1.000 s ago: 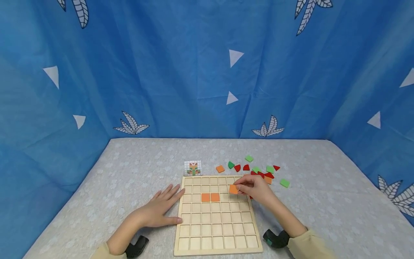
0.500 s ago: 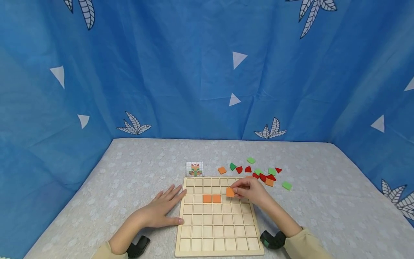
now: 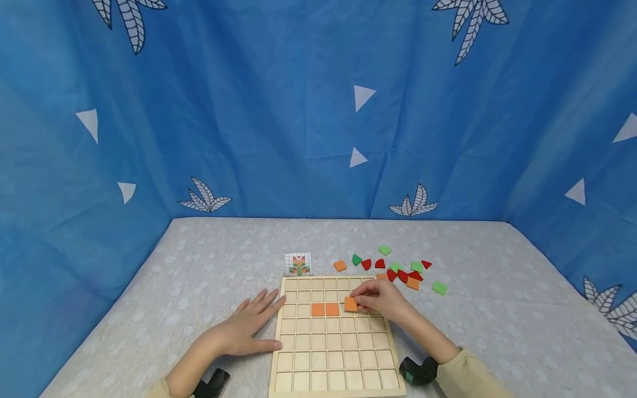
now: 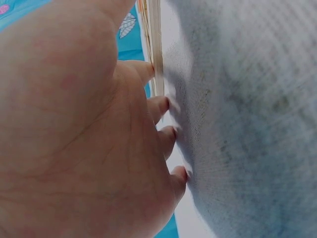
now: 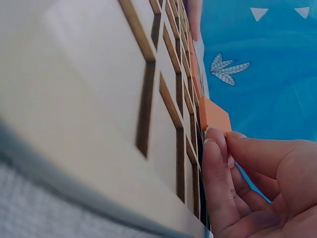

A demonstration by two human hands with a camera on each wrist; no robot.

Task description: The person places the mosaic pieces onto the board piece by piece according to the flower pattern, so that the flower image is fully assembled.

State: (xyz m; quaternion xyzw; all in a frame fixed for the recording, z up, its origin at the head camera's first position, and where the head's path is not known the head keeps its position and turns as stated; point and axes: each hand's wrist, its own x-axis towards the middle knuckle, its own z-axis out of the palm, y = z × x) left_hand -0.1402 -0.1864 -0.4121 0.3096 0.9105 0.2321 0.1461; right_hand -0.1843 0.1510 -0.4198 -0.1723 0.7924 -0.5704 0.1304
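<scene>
A wooden grid board [image 3: 325, 359] lies flat on the table, two orange square tiles [image 3: 324, 309] sitting side by side in its cells. Between thumb and fingers my right hand [image 3: 384, 300] pinches another orange square tile [image 3: 350, 304], just right of those two and over the board. In the right wrist view that tile [image 5: 216, 116] stands out past the fingertips, close to the grid. My left hand [image 3: 244, 329] is spread flat, with its index finger and thumb at the board's left edge. The left wrist view shows its palm [image 4: 79, 129] and the fingertips resting on the tablecloth.
Behind the board lies a small pattern card [image 3: 297, 265]. Loose tiles are scattered beyond the right hand: orange squares [image 3: 340, 266], red pieces [image 3: 402, 275], light green diamonds [image 3: 439, 288] and a dark green piece [image 3: 356, 260]. A blue curtain [image 3: 278, 110] hangs behind the table.
My right hand has carried the orange tile leftward and a little nearer, toward the two tiles in the board. The left hand has stayed at the board's edge. The head view has shifted slightly.
</scene>
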